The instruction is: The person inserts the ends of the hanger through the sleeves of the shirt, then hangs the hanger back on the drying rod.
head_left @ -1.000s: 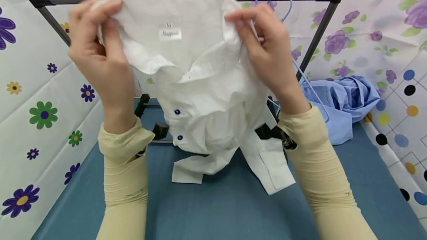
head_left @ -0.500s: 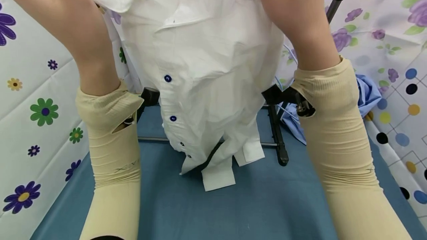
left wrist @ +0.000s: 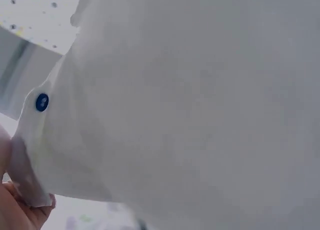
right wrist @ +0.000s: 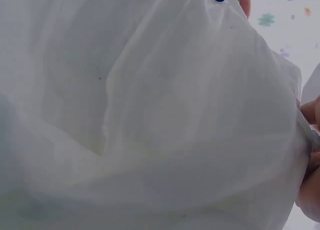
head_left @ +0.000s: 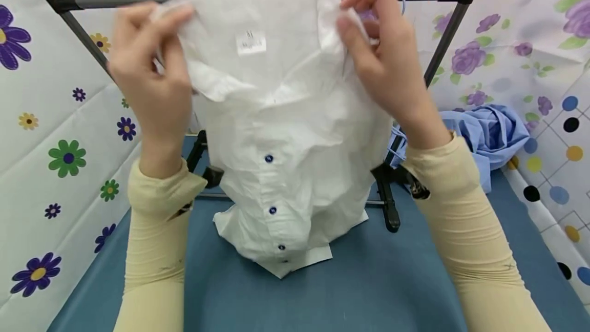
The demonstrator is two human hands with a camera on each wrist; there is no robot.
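Observation:
A white button-up shirt (head_left: 313, 168) hangs spread between both hands, collar up, its front toward me. Its inner neck label (head_left: 251, 42) faces me, and dark blue buttons run down the front. My left hand (head_left: 154, 83) pinches the left side of the collar. At the other side, the thumb and fingers of my right hand (head_left: 384, 55) pinch the collar. The shirt's lower end bunches close over the blue-grey table (head_left: 332, 296). In the left wrist view, white cloth with one blue button (left wrist: 42, 102) fills most of the picture; the right wrist view is similarly covered.
A dark metal rack (head_left: 110, 1) stands behind the shirt, its top bar level with my hands. Blue hanger hooks (head_left: 402, 0) hang on that bar, partly hidden by my right hand. A crumpled light blue garment (head_left: 488, 132) lies at the right. Patterned cloth surrounds the table.
Both hands rose toward the head camera with the shirt, partly leaving the view, then came back down. The shirt now hangs wider, its button row nearer the middle and its sleeves mostly hidden.

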